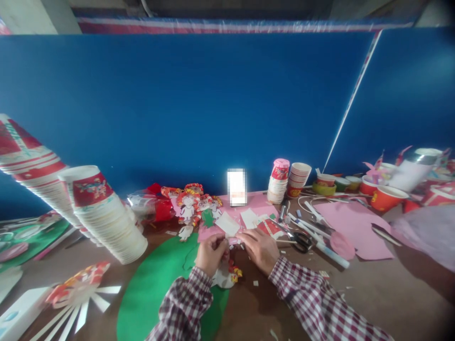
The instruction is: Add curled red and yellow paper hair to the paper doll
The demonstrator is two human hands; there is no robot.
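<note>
My left hand (pixel 211 253) is closed in a pinch on a small piece of white and pink paper (pixel 228 225) at the table's middle. My right hand (pixel 260 248) lies beside it, fingers curled down onto the same spot, touching the paper's right side. Both sleeves are red and white plaid. Under my left wrist lies a paper figure (pixel 227 276) with red and yellow trim. It rests on the edge of a large green paper disc (pixel 156 289). Just beyond my hands are several red and white paper dolls (pixel 192 204) on a pink sheet (pixel 263 207).
Tilted stacks of paper cups (pixel 103 215) lean at the left. Black scissors (pixel 301 240), white pens (pixel 332 255) and a pink sheet (pixel 351 227) lie to the right. More cup stacks (pixel 288 181) and orange bowls (pixel 387 198) stand along the blue back wall (pixel 199 104).
</note>
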